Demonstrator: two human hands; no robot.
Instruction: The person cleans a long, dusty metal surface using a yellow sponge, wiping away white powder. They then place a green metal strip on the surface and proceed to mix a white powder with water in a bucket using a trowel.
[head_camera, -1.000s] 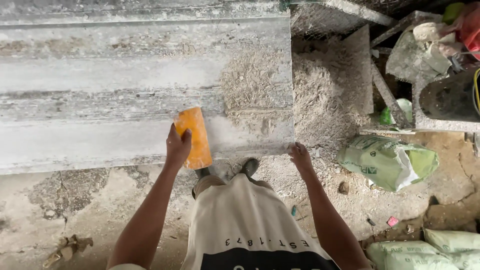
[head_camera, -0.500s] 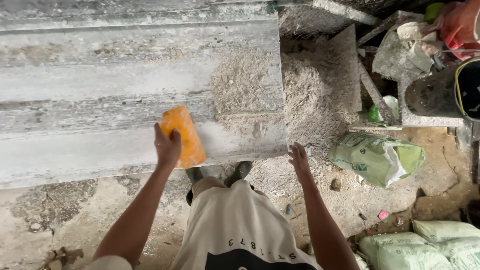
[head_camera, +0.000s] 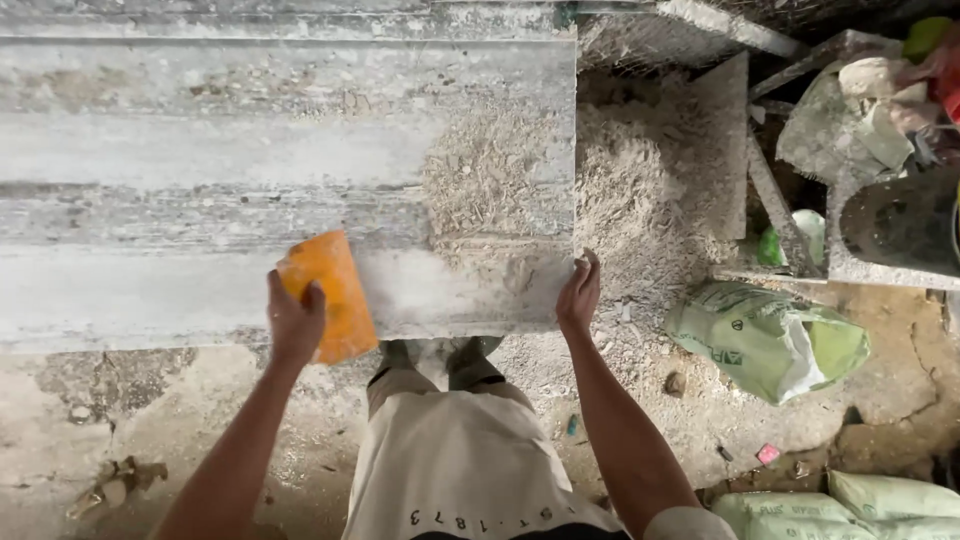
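Observation:
My left hand (head_camera: 293, 322) grips an orange rectangular block (head_camera: 334, 293) and presses it flat on the front band of a long grey ridged slab (head_camera: 200, 150). A pale, dusty patch lies on the slab just right of the block. My right hand (head_camera: 579, 295) rests on the slab's front right corner, fingers curled over its edge. Loose shavings and grit (head_camera: 490, 180) cover the right part of the slab.
A heap of dust and shavings (head_camera: 650, 190) lies past the slab's right end. A green sack (head_camera: 770, 335) lies on the dirt floor at right, more sacks (head_camera: 880, 505) at bottom right. Planks, a grey block (head_camera: 895, 225) and clutter fill the upper right.
My left hand has slid the orange block leftward along the slab's front band. My right hand has moved up from the floor side onto the slab's corner.

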